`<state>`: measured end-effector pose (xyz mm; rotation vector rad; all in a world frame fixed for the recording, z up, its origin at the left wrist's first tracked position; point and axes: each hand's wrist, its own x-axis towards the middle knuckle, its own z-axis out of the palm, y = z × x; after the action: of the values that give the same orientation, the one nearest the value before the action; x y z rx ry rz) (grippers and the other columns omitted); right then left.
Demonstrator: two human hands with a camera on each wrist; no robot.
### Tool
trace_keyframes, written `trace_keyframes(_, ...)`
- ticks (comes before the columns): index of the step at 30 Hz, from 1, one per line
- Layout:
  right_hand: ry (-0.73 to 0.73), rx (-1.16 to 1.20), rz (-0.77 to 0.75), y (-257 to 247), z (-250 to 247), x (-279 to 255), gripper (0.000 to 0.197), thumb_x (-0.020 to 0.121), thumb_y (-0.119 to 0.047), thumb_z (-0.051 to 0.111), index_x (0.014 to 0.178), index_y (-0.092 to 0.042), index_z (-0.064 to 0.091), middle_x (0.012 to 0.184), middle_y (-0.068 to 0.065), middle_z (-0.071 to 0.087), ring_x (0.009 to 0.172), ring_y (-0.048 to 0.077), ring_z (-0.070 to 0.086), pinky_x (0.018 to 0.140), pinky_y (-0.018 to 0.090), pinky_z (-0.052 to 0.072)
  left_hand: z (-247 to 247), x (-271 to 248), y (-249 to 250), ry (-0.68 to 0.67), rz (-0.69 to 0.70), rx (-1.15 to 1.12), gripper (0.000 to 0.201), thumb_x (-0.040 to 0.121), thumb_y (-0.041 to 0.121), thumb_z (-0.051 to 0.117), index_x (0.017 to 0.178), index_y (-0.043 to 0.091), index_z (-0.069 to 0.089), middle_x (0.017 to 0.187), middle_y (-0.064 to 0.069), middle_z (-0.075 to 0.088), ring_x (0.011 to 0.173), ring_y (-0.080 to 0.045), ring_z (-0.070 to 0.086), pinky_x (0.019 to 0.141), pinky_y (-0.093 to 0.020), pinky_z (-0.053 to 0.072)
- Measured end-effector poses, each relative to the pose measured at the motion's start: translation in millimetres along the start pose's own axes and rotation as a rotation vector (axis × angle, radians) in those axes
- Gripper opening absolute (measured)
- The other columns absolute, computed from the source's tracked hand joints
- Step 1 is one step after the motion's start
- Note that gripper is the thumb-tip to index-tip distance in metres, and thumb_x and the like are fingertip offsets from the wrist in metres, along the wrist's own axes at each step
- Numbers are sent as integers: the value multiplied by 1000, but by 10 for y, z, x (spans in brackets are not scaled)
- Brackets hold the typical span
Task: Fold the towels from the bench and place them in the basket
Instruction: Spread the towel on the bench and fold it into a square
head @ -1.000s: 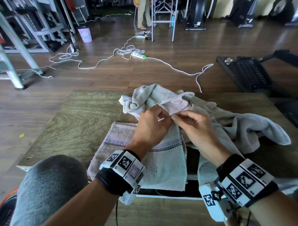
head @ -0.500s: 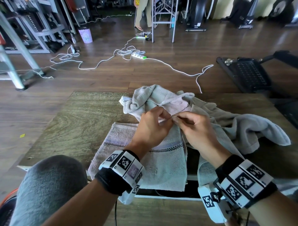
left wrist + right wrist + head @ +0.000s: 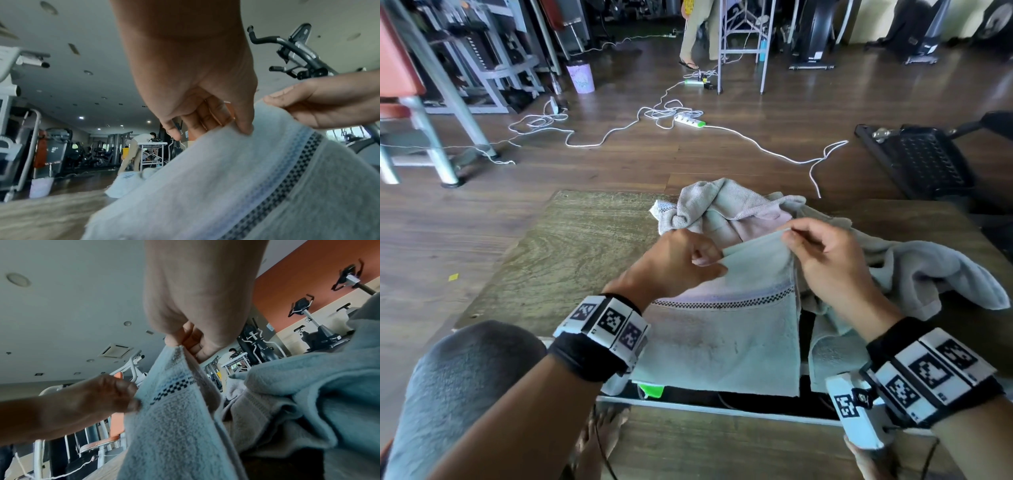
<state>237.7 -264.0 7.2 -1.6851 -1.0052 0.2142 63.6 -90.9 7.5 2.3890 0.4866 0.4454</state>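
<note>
Left hand (image 3: 681, 263) and right hand (image 3: 828, 260) each pinch far edge of checkered-band towel (image 3: 726, 339), lifted over bench (image 3: 571, 246) near edge. Risk — pinch slips, corners misalign; crumpled towels (image 3: 743, 209) just behind could snag. Basket not identifiable.

A black band (image 3: 585, 356) is worn round the left wrist, ringed by white blocks printed with black square-patterned markers (image 3: 609, 320). The same black band and marker blocks (image 3: 928, 370) are worn on the right wrist, with a white marked housing (image 3: 854, 413) beneath. Both forearms are left bare; one knee is covered in grey cloth (image 3: 458, 394).
</note>
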Motion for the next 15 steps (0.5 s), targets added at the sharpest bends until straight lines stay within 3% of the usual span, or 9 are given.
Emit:
trace_keyframes(2, 40, 4, 26, 24, -39, 15, 14, 96, -18, 63, 103, -22, 74, 96, -10, 75, 86, 0, 68, 76, 13, 51, -67, -81, -105, 0, 12, 82, 10, 81, 24, 80, 86, 17, 76, 82, 14, 71, 72, 7, 60, 71, -8, 42)
trace_keyframes(3, 53, 1, 37, 32, -52, 14, 14, 96, -18, 63, 104, -21, 74, 96, -10, 76, 87, 0, 69, 77, 14, 52, -92, -116, -153, 14, 23, 100, 9, 83, 25, 78, 87, 17, 76, 82, 14, 69, 72, 8, 59, 71, -11, 43)
trace_keyframes(7, 88, -84, 78, 63, -59, 2, 15, 96, -20, 64, 107, -20, 73, 95, -9, 74, 85, 2, 67, 75, 18, 52, -145, -233, -244, 116, 114, 127, 22, 92, 31, 63, 85, 11, 68, 74, 2, 66, 65, -14, 57, 62, -28, 45)
trace_keyframes(10, 90, -125, 119, 86, -42, -16, 14, 97, -22, 64, 108, -20, 73, 93, -9, 71, 85, -4, 63, 68, 12, 44, -149, -305, -255, 144, 181, 178, 33, 95, 37, 55, 87, 7, 65, 72, -2, 63, 62, -20, 55, 58, -32, 43)
trace_keyframes(13, 91, -125, 166, 101, -22, -18, 14, 97, -22, 63, 108, -20, 72, 92, -12, 69, 86, -2, 62, 68, 13, 42, -143, -364, -272, 145, 223, 216, 37, 99, 41, 52, 88, 7, 62, 73, 1, 61, 61, -14, 52, 57, -25, 38)
trace_keyframes(15, 96, -116, 189, 114, -22, -19, 17, 97, -21, 64, 111, -18, 72, 92, -11, 69, 88, 2, 64, 70, 16, 44, -142, -393, -286, 133, 240, 205, 34, 97, 39, 57, 87, 7, 61, 73, 7, 58, 60, -3, 50, 58, -16, 33)
